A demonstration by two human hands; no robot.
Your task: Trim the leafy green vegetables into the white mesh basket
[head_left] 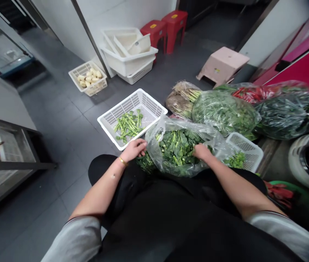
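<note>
Left hand (134,150) lies palm down, fingers loosely curled at the edge of a clear plastic bag (154,136); right hand (202,152) presses into the leafy greens (177,153) inside it; any grip by either hand cannot be determined. The bag rests on the person's lap; a white plastic basket (110,122) of cut green stems (128,125) stands just beside it on the floor.

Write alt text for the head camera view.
A person's right hand reaches into leafy greens in a clear plastic bag on their lap, with the left hand at the bag's edge. A white basket of green stalks sits ahead on the tiled floor, beside more bagged greens.
</note>
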